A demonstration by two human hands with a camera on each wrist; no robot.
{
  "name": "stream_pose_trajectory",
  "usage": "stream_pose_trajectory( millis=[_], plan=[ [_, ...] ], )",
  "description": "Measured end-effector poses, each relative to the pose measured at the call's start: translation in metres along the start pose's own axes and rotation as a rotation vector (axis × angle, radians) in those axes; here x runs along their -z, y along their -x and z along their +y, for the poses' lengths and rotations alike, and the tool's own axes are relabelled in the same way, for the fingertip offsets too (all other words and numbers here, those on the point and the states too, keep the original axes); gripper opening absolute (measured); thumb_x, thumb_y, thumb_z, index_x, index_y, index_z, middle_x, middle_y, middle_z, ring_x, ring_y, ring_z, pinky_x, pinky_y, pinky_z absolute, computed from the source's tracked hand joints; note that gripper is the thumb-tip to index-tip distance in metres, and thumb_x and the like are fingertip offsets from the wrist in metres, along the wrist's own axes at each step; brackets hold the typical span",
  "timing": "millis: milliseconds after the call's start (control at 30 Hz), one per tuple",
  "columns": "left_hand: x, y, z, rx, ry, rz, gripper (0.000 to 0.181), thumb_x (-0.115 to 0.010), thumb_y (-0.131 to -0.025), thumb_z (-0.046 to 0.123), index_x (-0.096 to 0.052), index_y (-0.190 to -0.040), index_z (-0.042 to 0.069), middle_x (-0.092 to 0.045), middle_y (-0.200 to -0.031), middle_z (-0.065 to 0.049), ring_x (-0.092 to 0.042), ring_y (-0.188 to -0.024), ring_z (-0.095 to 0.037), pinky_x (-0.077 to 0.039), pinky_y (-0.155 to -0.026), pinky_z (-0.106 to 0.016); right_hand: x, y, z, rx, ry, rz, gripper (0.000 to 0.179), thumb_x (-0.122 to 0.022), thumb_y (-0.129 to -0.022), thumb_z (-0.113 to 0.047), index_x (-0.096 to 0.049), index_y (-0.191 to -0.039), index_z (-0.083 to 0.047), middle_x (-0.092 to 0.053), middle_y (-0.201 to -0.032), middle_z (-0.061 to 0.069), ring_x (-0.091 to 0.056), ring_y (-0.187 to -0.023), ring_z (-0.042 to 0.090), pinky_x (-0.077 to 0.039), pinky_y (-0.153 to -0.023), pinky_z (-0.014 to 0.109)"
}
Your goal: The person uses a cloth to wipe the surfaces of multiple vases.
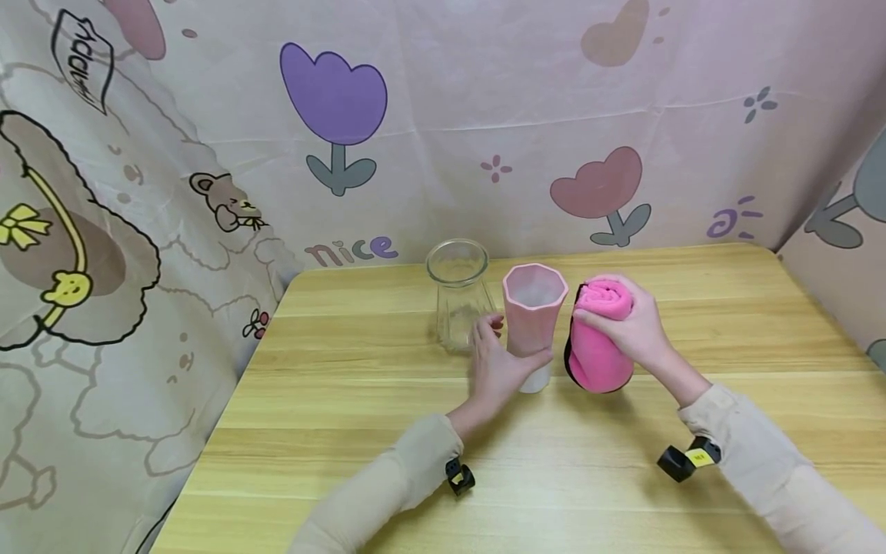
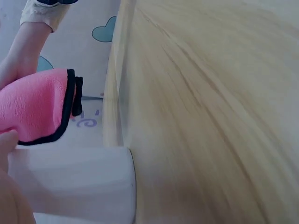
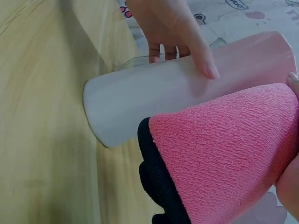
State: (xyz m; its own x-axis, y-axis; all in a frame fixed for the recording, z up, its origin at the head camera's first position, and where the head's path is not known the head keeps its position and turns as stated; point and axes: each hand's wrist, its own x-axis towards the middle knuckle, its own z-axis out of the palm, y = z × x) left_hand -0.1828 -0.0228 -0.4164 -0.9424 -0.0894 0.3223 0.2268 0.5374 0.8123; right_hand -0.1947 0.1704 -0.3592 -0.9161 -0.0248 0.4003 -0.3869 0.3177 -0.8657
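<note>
A vase (image 1: 531,327), pink at its faceted rim and white at the base, stands upright on the wooden table. My left hand (image 1: 500,368) holds it low, the thumb (image 3: 210,67) on its near side and the fingers passing behind. To the right, my right hand (image 1: 640,323) grips a rolled pink towel (image 1: 598,358) with black edging near its top. In the right wrist view the towel (image 3: 229,144) hangs beside the vase (image 3: 140,98); its lower end appears raised off the table. The left wrist view shows the white vase base (image 2: 79,182) on the tabletop.
A clear glass vase (image 1: 457,296) stands just left of the pink one, close to my left fingers. The wooden table (image 1: 311,431) meets a printed cloth backdrop (image 1: 429,185) at its back edge, with more cloth along both sides.
</note>
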Motion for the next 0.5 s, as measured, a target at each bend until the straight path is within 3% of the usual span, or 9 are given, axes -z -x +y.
stream_pose_trajectory(
  millis=[133,300,500],
  plan=[
    [-0.006,0.001,0.005,0.037,-0.027,0.009,0.079,-0.081,-0.056,0.048,-0.038,-0.112,0.013,-0.042,-0.105,0.002,-0.046,-0.093,-0.014,-0.042,-0.072,-0.023,0.001,0.001,0.003,-0.007,0.038,-0.013,0.044,-0.076,-0.071,-0.006,-0.056,-0.109,0.001,-0.058,-0.09,-0.017,-0.055,-0.083,0.0,-0.047,-0.071,0.01],
    [-0.006,0.001,0.004,0.031,0.0,0.006,0.072,-0.081,-0.058,0.045,-0.041,-0.108,0.014,-0.044,-0.101,0.004,-0.046,-0.089,-0.01,-0.043,-0.07,-0.023,0.002,0.003,0.004,-0.033,0.06,-0.021,0.045,-0.076,-0.071,-0.008,-0.055,-0.11,0.0,-0.057,-0.09,-0.018,-0.055,-0.082,-0.001,-0.047,-0.071,0.01],
    [-0.001,-0.005,-0.006,-0.003,0.185,-0.08,0.066,-0.083,-0.06,0.032,-0.048,-0.111,0.012,-0.051,-0.103,0.001,-0.049,-0.092,-0.016,-0.046,-0.076,-0.027,0.005,0.004,0.003,-0.058,0.067,-0.034,0.045,-0.076,-0.072,-0.01,-0.055,-0.111,-0.001,-0.057,-0.09,-0.018,-0.055,-0.083,-0.002,-0.047,-0.071,0.01]
  ],
)
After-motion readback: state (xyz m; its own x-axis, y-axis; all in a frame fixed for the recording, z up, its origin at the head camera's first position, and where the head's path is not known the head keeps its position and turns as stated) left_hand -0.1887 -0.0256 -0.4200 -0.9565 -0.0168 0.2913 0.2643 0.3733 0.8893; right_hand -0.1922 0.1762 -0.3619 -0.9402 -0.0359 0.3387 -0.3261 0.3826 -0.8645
